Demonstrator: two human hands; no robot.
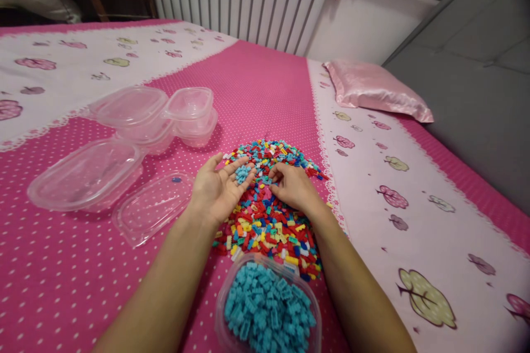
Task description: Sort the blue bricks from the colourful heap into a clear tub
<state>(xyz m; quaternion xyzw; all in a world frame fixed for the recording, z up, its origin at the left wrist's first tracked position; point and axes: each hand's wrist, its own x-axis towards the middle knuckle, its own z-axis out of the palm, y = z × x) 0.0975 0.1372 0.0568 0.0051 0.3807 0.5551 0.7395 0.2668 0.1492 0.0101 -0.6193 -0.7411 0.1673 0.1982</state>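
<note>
My left hand (pixel 217 187) is palm up, its fingers stretched out and slightly cupped. Several small light blue toy bricks (pixel 242 174) rest on those fingers. Over the mixed pile of toy bricks (pixel 265 218), my right hand (pixel 292 185) is closed, thumb and fingertips nearly together. Light blue pieces show at its fingertips, but whether one is pinched there I cannot tell. The pile holds red, yellow, blue, white, green and other bricks. Close to me, between my forearms, stands a clear plastic container (pixel 221 309) filled with light blue bricks (pixel 269 306).
To the left are a clear oval container (pixel 86 176), a loose clear lid (pixel 155 207) with a dark blue piece on it, and stacked clear containers (pixel 132 107), (pixel 192 110). A pink pillow (pixel 375 88) lies at right by the grey headboard (pixel 467 71). A radiator (pixel 240 0) stands behind the bed.
</note>
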